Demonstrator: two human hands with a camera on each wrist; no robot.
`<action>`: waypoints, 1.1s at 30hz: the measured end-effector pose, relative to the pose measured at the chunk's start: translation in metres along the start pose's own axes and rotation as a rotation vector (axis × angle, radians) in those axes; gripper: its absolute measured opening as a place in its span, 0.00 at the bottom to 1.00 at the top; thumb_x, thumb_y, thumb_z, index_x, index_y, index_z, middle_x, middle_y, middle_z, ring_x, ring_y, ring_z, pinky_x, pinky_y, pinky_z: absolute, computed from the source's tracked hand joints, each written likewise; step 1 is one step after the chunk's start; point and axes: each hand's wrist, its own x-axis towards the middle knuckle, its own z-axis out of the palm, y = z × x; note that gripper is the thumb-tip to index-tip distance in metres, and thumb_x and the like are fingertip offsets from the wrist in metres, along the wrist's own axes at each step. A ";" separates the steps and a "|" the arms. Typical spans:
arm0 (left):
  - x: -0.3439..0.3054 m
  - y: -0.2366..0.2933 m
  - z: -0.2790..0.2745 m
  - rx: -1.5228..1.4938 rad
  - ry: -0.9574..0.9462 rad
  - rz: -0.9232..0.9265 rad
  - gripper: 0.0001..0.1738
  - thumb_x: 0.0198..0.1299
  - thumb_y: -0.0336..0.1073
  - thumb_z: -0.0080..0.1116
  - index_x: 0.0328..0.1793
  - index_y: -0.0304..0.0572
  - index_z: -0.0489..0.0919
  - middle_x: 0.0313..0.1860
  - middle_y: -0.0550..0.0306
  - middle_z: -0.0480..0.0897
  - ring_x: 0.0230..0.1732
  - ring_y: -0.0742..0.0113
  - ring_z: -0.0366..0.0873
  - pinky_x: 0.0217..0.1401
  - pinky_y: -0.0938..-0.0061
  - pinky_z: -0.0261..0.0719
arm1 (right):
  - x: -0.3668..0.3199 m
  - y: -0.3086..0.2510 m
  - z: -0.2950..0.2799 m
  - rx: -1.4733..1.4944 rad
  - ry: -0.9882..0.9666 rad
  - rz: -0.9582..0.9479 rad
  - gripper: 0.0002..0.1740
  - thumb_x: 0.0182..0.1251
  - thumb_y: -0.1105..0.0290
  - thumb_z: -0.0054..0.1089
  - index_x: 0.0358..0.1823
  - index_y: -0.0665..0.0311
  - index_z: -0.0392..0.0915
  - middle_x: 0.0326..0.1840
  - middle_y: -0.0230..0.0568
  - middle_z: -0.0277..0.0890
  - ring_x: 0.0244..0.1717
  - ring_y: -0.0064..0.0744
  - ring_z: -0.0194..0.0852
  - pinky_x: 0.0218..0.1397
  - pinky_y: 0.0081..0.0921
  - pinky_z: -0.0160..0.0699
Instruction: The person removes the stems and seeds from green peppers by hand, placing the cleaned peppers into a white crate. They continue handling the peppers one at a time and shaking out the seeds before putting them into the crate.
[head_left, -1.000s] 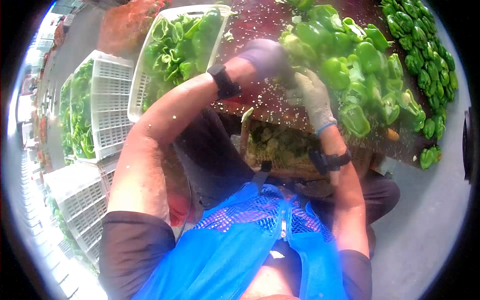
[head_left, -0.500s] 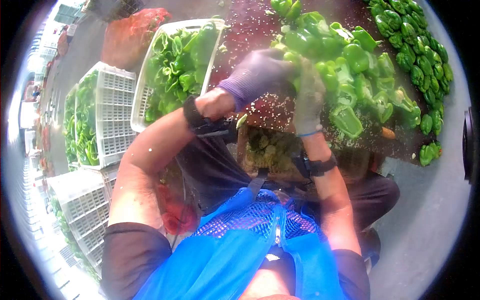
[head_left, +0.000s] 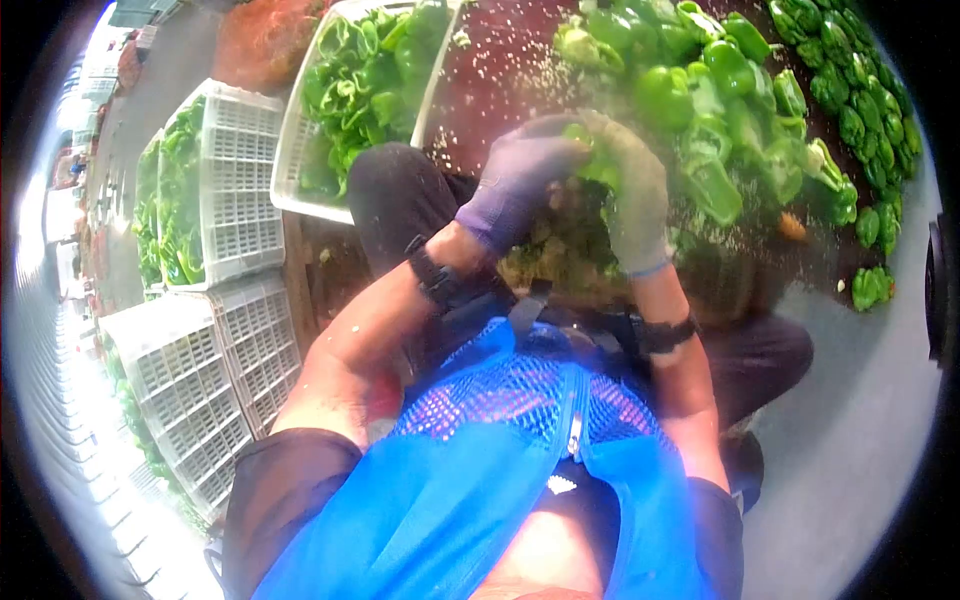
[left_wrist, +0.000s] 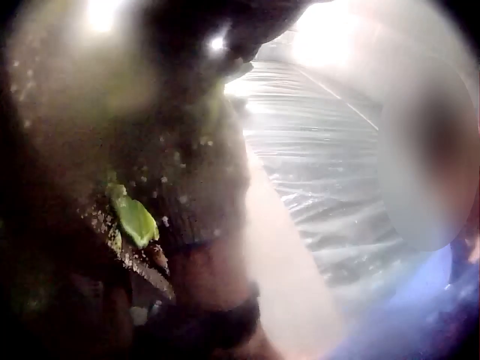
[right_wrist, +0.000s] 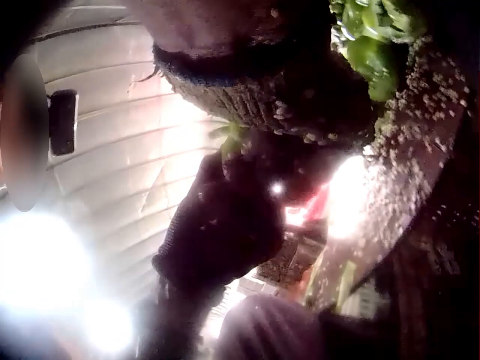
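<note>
In the head view, both gloved hands meet close to the table's front edge, with a green bell pepper (head_left: 601, 168) between them. My left hand (head_left: 522, 182), in a purple glove, has its fingers curled at the pepper's left side. From the other side my right hand (head_left: 637, 195), in a pale, dirty glove, grips it with bent fingers. The hands hide much of the pepper. In the dark right wrist view, a bit of green pepper (right_wrist: 234, 139) shows between the two gloves. A heap of cut green peppers (head_left: 728, 120) lies just right of the hands.
Seeds litter the dark red tabletop (head_left: 490, 95). A white crate (head_left: 282, 165) of pepper pieces stands left, with more white crates (head_left: 240, 180) beyond it. Whole peppers (head_left: 860, 110) line the far right. Below the hands is a container of scraps (head_left: 535, 265).
Both hands have come back from beside the heap toward the body, now together around the pepper. My left forearm has drawn in, and the head view has shifted.
</note>
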 end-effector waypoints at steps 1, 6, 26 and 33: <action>0.001 -0.010 0.004 -0.024 0.022 0.013 0.16 0.59 0.29 0.56 0.54 0.36 0.78 0.35 0.60 0.82 0.24 0.78 0.76 0.23 0.85 0.74 | -0.002 0.006 -0.006 0.013 -0.004 0.019 0.18 0.74 0.64 0.46 0.50 0.70 0.78 0.41 0.41 0.80 0.35 0.28 0.80 0.36 0.23 0.82; 0.024 -0.063 0.004 -0.131 -0.103 0.124 0.15 0.60 0.30 0.53 0.53 0.39 0.77 0.29 0.59 0.79 0.18 0.77 0.69 0.22 0.81 0.74 | -0.002 0.040 -0.032 0.402 0.192 0.401 0.21 0.74 0.57 0.40 0.48 0.66 0.76 0.29 0.43 0.79 0.21 0.32 0.77 0.22 0.24 0.78; 0.055 -0.111 -0.005 -0.134 0.030 0.072 0.14 0.62 0.30 0.59 0.53 0.38 0.78 0.41 0.58 0.84 0.37 0.70 0.81 0.40 0.76 0.80 | 0.000 0.059 -0.003 -0.295 0.447 -0.065 0.21 0.73 0.61 0.49 0.59 0.68 0.73 0.51 0.39 0.77 0.49 0.30 0.74 0.54 0.26 0.74; 0.053 -0.084 -0.035 0.106 0.044 0.046 0.15 0.57 0.32 0.62 0.51 0.38 0.80 0.36 0.60 0.83 0.33 0.74 0.79 0.36 0.80 0.77 | 0.010 0.030 -0.029 -0.664 0.025 -0.144 0.28 0.70 0.50 0.52 0.63 0.64 0.70 0.48 0.45 0.80 0.48 0.35 0.79 0.53 0.31 0.75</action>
